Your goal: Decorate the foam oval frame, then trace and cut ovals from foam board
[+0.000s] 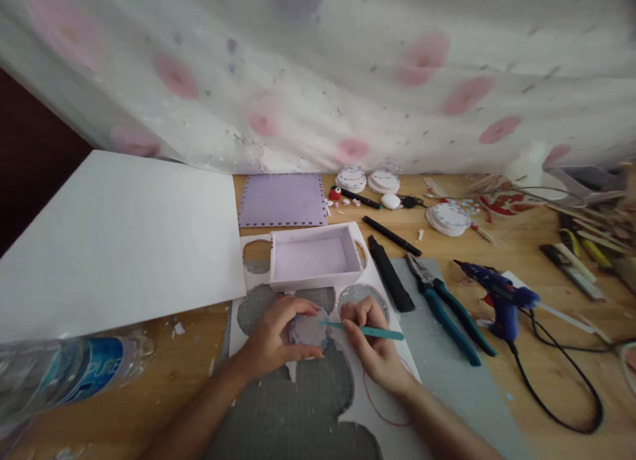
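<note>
While the left hand [275,339] is pinching a round cutout [309,329] by its edge, the right hand [371,344] is gripping a teal craft knife [366,329]. The blade tip is touching the cutout, just below a shallow white tray [315,258].

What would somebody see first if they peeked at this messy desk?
Probably the two hands in the middle: the left hand holds a small round disc while the right hand presses a teal craft knife to its edge. Just behind them sits a pale purple box, and to the right a blue glue gun lies beside teal-handled pliers.
</note>
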`<state>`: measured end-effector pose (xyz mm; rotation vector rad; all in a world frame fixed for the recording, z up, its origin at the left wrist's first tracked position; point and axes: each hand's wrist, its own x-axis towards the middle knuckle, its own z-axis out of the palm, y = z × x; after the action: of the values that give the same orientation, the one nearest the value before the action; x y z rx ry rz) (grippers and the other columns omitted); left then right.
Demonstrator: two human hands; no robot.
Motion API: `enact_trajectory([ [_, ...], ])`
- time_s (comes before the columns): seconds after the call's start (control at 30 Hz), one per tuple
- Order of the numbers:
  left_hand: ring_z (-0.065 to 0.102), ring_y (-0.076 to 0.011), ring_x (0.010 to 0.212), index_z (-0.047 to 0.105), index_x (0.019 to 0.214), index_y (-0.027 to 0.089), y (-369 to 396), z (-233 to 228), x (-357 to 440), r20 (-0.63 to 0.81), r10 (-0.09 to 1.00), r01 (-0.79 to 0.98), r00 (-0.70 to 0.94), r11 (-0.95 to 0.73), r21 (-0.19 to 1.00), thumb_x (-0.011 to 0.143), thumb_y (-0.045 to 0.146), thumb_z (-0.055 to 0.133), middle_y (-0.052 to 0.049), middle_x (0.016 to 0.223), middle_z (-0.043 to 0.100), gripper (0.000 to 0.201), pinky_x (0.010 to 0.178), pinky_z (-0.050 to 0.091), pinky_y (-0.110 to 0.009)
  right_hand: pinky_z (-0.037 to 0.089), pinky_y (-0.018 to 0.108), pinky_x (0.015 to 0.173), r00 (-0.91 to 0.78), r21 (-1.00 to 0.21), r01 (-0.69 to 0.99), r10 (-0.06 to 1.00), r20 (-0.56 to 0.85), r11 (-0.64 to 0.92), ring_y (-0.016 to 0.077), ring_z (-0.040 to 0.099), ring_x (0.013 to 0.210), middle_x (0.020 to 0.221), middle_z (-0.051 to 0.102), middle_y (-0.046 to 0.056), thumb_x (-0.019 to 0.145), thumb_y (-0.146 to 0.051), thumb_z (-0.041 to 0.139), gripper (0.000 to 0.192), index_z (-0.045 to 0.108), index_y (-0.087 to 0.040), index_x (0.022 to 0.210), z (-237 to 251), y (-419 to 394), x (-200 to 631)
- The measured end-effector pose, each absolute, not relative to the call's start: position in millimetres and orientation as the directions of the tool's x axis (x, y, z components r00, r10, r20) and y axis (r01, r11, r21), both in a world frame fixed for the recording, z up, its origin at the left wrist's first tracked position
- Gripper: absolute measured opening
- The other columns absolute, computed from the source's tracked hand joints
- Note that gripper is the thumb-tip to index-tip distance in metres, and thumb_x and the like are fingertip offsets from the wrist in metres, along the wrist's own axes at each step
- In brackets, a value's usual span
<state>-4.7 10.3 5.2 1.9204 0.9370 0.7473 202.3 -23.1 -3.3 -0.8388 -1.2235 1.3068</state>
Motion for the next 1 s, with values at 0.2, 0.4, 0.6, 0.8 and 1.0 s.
enact_trajectory([
  [0.2, 0.062, -0.0248, 0.105, 0.06, 0.105, 0.02, 10.7, 5.4, -5.6, 0.153, 0.813, 0.289, 0.562, -0.367, 0.884, 0.068, 0.047, 0.081, -0.009, 0.114, 0.068, 0.05, 0.092, 0.046, -0.035, 0.03, 0.027, 0.062, -0.161, -0.952, -0.289, 0.975, 0.153, 0.102, 0.014, 0.031, 0.067, 0.073, 0.034, -0.004, 0.097, -0.024, 0.047, 0.021, 0.033, -0.025, 0.081, -3.7, -25.2, 203.4],
  [0.4, 0.063, -0.0239, 0.096, 0.063, 0.099, 0.019, 9.1, 8.1, -7.0, 0.225, 0.77, 0.187, 0.597, -0.407, 0.894, 0.063, 0.048, 0.084, -0.008, 0.102, 0.069, 0.05, 0.089, 0.047, -0.036, 0.028, 0.027, 0.061, -0.249, -0.941, -0.338, 0.965, 0.079, -0.01, 0.014, 0.03, 0.067, 0.073, 0.034, -0.004, 0.096, -0.027, 0.05, 0.023, 0.033, -0.025, 0.081, -2.0, -27.0, 206.8],
  [0.6, 0.062, -0.0231, 0.094, 0.062, 0.095, 0.018, 8.6, 10.7, -6.6, 0.237, 0.74, 0.159, 0.63, -0.422, 0.892, 0.061, 0.043, 0.086, -0.008, 0.097, 0.069, 0.048, 0.084, 0.047, -0.033, 0.027, 0.027, 0.061, -0.329, -0.934, -0.352, 0.942, 0.067, -0.056, 0.0134, 0.03, 0.066, 0.072, 0.033, -0.004, 0.095, -0.028, 0.052, 0.024, 0.034, -0.024, 0.08, -1.6, -26.1, 209.2],
  [0.8, 0.062, -0.023, 0.095, 0.062, 0.097, 0.019, 7.8, 10.7, -6.9, 0.214, 0.733, 0.169, 0.646, -0.41, 0.896, 0.061, 0.042, 0.087, -0.008, 0.101, 0.068, 0.05, 0.085, 0.047, -0.033, 0.026, 0.027, 0.061, -0.334, -0.927, -0.365, 0.942, 0.042, -0.088, 0.0134, 0.029, 0.067, 0.073, 0.034, -0.004, 0.094, -0.031, 0.053, 0.024, 0.034, -0.024, 0.082, -0.1, -25.1, 209.1],
  [1.0, 0.062, -0.0238, 0.095, 0.062, 0.096, 0.018, 8.2, 10.2, -7.4, 0.213, 0.737, 0.168, 0.642, -0.406, 0.898, 0.061, 0.044, 0.086, -0.009, 0.1, 0.068, 0.05, 0.085, 0.048, -0.034, 0.028, 0.027, 0.064, -0.299, -0.928, -0.36, 0.954, 0.02, -0.093, 0.0139, 0.031, 0.069, 0.074, 0.036, -0.004, 0.093, -0.031, 0.056, 0.026, 0.034, -0.024, 0.08, 0.5, -24.6, 209.0],
])
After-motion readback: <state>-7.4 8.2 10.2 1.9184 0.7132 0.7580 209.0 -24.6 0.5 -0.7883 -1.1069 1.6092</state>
